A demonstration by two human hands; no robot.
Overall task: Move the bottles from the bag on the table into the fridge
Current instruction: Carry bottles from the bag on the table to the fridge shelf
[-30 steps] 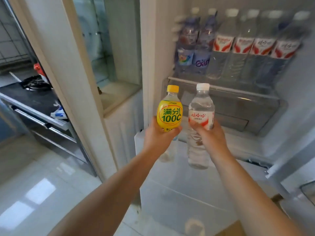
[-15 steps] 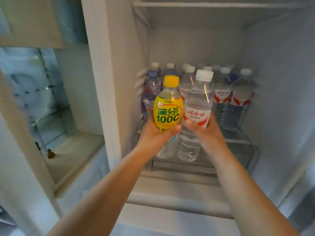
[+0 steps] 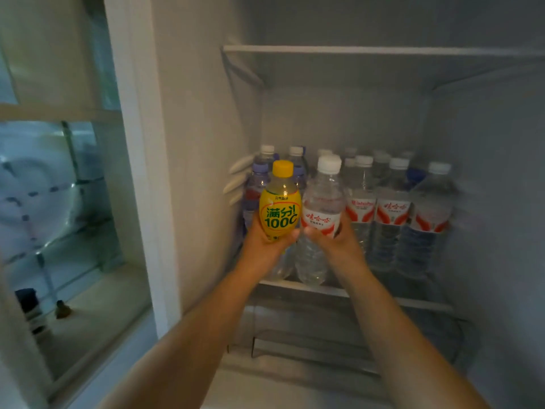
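Head view: left hand is gripping the soda, right hand the water, both mid-body; likely full, heavy, thin-walled, slippery.

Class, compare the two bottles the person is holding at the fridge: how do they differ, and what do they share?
The yellow-labelled bottle has a yellow cap; the water bottle has a white one. The yellow-labelled bottle's label is yellow with green print; the water bottle's is white and red. The left hand grips the first, the right hand the second. Both are upright, clear plastic, held side by side.
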